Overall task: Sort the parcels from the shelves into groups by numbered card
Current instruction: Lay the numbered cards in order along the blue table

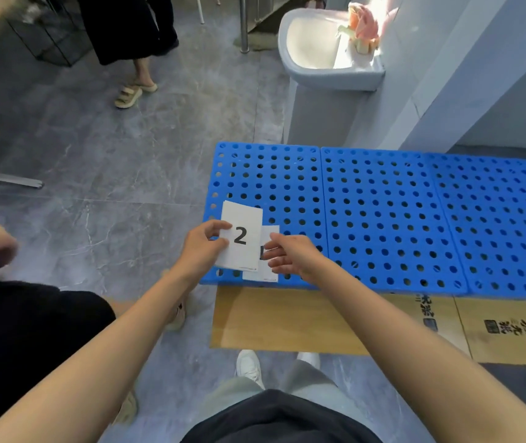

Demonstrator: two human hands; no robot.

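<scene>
I see blue perforated plastic bench top (pixel 383 203), three panels edge to edge, resting on brown printed cardboard boxes (pixel 287 318). Behind it, white ceramic pedestal sink (pixel 284 55) against pale wall; pink artificial flower (pixel 364 24) on its right ledge. Grey marbled tile floor (pixel 127 148). Left of sink, bystander in long black garment (pixel 121 27), beige strapped sandals (pixel 129 95). Metal pole (pixel 243 24) near sink. Black wire cage (pixel 54 36) top left, blurred.

Blue perforated panels (pixel 383 203), white card (pixel 242 219)

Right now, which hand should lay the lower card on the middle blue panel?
Right, probably: right hand pinches lower card, nearer that middle panel; left hand grips the 2 card.
</scene>
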